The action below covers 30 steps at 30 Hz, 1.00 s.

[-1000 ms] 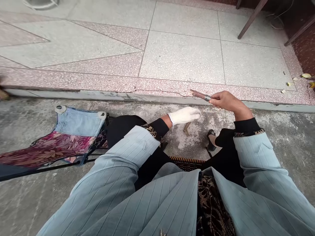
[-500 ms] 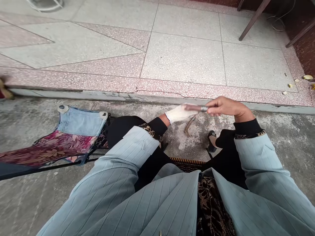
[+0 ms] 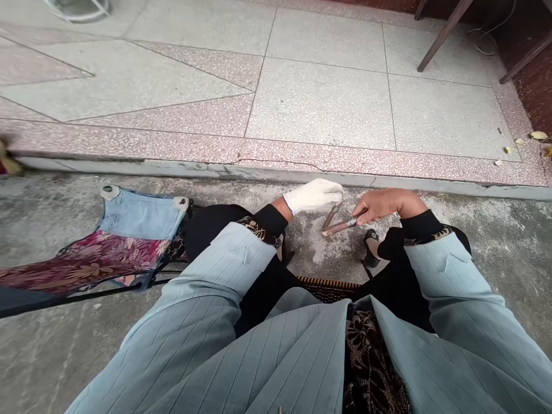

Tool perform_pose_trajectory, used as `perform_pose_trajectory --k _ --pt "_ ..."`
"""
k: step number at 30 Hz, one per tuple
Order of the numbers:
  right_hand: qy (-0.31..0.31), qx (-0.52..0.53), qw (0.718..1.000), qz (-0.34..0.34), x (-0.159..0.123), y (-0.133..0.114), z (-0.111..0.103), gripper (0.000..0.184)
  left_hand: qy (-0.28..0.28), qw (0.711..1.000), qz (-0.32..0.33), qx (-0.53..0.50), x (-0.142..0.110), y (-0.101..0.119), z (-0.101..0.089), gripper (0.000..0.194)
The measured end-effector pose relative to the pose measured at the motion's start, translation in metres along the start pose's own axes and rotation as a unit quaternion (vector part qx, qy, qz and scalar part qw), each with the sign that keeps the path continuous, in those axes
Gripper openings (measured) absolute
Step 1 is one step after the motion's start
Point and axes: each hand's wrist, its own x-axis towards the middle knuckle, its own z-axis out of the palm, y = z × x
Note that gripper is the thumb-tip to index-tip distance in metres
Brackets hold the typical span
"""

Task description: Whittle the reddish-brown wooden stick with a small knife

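The right hand (image 3: 388, 204) is closed on a slim brown tool (image 3: 340, 226) with a metal ferrule, its tip touching the lower end of a curved brown strip (image 3: 330, 217) above worn, patchy concrete (image 3: 310, 253). The white-gloved left hand (image 3: 314, 195) curls at the strip's top; whether it clamps cannot be told. Across the upper frame lies a pink-bordered terrazzo step (image 3: 323, 103); a denim-and-floral fabric seat (image 3: 129, 230) sits at left.

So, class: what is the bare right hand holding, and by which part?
A wooden-handled tool, held at its metal ferrule by the fingers of the right hand.
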Motion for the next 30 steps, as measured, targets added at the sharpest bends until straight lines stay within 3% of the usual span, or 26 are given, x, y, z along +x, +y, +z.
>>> perform_pose_trajectory --k 2,3,5,7,9,12,14,16,19,21,23,26,30 --pt "-0.008 0.084 0.996 -0.041 -0.009 0.0 -0.006 0.035 0.026 1.0 -0.008 -0.013 0.003 -0.005 -0.001 0.035" --pt "0.017 0.146 0.987 -0.059 -0.013 0.002 -0.01 0.038 0.041 0.999 -0.018 -0.015 0.004 -0.007 0.0 0.036" --pt "0.108 0.26 0.956 -0.077 -0.016 0.006 -0.016 0.039 0.047 0.998 -0.037 -0.003 0.005 -0.008 0.004 0.037" --pt "0.204 0.311 0.926 -0.057 -0.014 0.012 -0.018 0.035 0.012 0.999 -0.031 0.023 0.004 -0.007 0.009 0.035" --pt "0.254 0.291 0.923 -0.005 -0.008 0.016 -0.017 0.031 -0.041 0.998 0.007 0.045 0.003 -0.004 0.013 0.033" --pt "0.263 0.12 0.952 0.099 0.004 0.018 -0.013 0.029 -0.076 0.994 0.058 0.048 -0.001 0.0 0.014 0.033" --pt "0.21 -0.01 0.967 0.145 0.009 0.016 -0.01 0.029 -0.068 0.995 0.054 0.042 -0.003 0.002 0.01 0.034" --pt "0.093 -0.062 0.984 0.141 0.012 0.011 -0.006 0.027 -0.044 0.998 0.037 0.034 -0.005 0.001 0.004 0.034" --pt "-0.129 0.019 0.991 0.04 0.008 0.003 -0.002 0.028 -0.011 1.0 0.013 0.001 -0.006 -0.002 -0.001 0.033" --pt "-0.187 0.111 0.975 -0.046 0.001 0.0 -0.003 0.035 -0.005 1.0 0.012 -0.027 -0.004 -0.004 0.0 0.035" --pt "-0.12 0.189 0.97 -0.096 -0.007 0.002 -0.007 0.042 0.009 0.999 0.016 -0.051 -0.002 -0.006 0.004 0.038" --pt "0.051 0.257 0.961 -0.085 -0.016 0.011 -0.016 0.04 0.022 0.999 0.008 -0.046 0.0 -0.006 0.013 0.038" --pt "0.133 0.285 0.948 -0.043 -0.019 0.016 -0.02 0.027 -0.056 0.998 0.036 -0.001 0.0 0.0 0.02 0.036"
